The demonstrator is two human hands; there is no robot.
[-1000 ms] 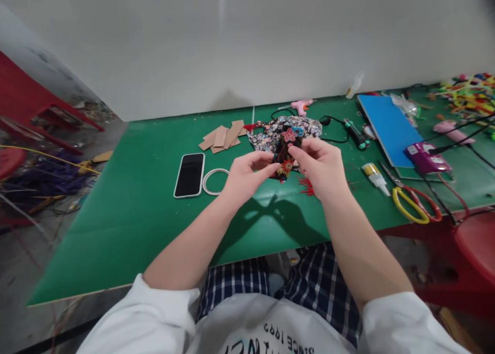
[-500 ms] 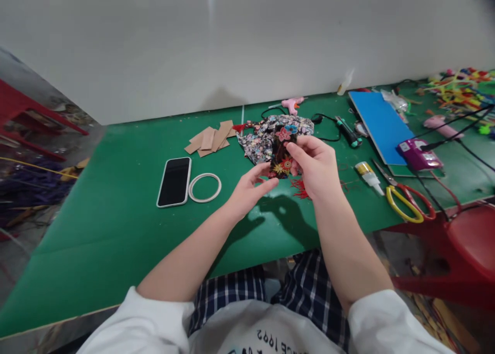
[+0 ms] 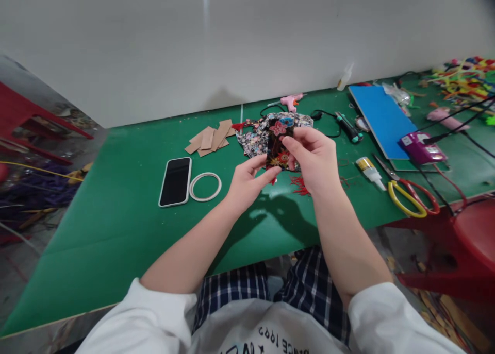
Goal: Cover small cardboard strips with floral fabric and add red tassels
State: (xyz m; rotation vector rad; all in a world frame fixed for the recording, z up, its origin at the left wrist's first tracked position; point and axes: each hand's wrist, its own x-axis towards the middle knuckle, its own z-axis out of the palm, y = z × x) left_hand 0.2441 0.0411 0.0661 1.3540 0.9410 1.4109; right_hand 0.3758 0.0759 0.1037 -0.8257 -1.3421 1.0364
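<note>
Between my two hands, above the green table, is a black rectangular piece with red, blue and yellow flowers point(image 3: 277, 145). My right hand point(image 3: 315, 158) pinches its right side, thumb in front. At its lower left corner my left hand point(image 3: 249, 181) grips the edge between thumb and fingers. Behind the piece lies a heap of patterned fabric point(image 3: 253, 141), partly covered by it, with a red tassel point(image 3: 238, 127) at the left. Red threads point(image 3: 299, 186) lie on the table below my right hand.
Left of my hands are a phone point(image 3: 175, 182), white rings point(image 3: 205, 199) and cardboard strips point(image 3: 209, 139). Pink glue gun point(image 3: 291, 102) stands behind. To the right lie a glue bottle point(image 3: 370, 172), scissors point(image 3: 408, 197), a box cutter-like green tool point(image 3: 348, 127), blue board point(image 3: 381, 119) and purple device point(image 3: 422, 148) with cables.
The flowered piece has risen slightly and moved a little left, turning more upright. My left hand has closed in on its lower left corner.
</note>
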